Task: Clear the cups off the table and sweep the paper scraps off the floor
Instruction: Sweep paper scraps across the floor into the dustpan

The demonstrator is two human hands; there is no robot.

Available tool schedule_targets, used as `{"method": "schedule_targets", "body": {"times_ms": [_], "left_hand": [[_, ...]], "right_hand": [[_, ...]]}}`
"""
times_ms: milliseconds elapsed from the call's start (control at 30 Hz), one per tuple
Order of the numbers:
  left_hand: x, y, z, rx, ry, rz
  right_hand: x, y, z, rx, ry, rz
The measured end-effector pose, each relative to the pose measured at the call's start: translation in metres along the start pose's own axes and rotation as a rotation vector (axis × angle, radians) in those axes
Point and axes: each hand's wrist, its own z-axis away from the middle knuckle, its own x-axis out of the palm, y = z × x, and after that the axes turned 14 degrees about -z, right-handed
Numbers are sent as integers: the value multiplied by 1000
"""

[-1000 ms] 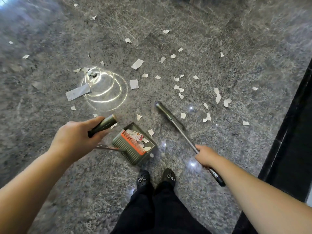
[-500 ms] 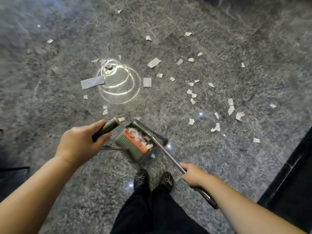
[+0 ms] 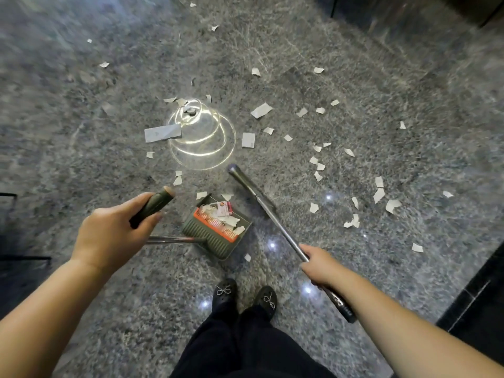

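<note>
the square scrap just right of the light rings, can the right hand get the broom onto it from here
Probably yes: the right hand grips the broom, whose head already points toward that square scrap. Only bare floor lies between; the dustpan sits off to the side.

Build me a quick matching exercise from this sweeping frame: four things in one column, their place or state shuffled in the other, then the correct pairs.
Things
1. dustpan
2. broom
3. long grey paper strip
4. black shoes

Place or state
A. lying on the floor at the left edge of the ring-shaped light reflection
B. at the bottom of the view, below the dustpan
C. its pole held by the right hand
D. holding paper scraps, its grip held by the left hand

Pairs: 1-D, 2-C, 3-A, 4-B
</note>
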Motion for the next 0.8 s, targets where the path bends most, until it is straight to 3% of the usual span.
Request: {"method": "schedule_targets", "body": {"times_ms": [233, 400, 800], "left_hand": [[15, -10, -9, -77, -53, -11], [20, -23, -16, -109, -76, -11], [23, -19, -11, -73, -40, -21]], "right_hand": [[-4, -48, -59, 32, -105, 335], [20, -46, -54, 37, -234, 505], [39, 3, 16, 26, -213, 222]]}}
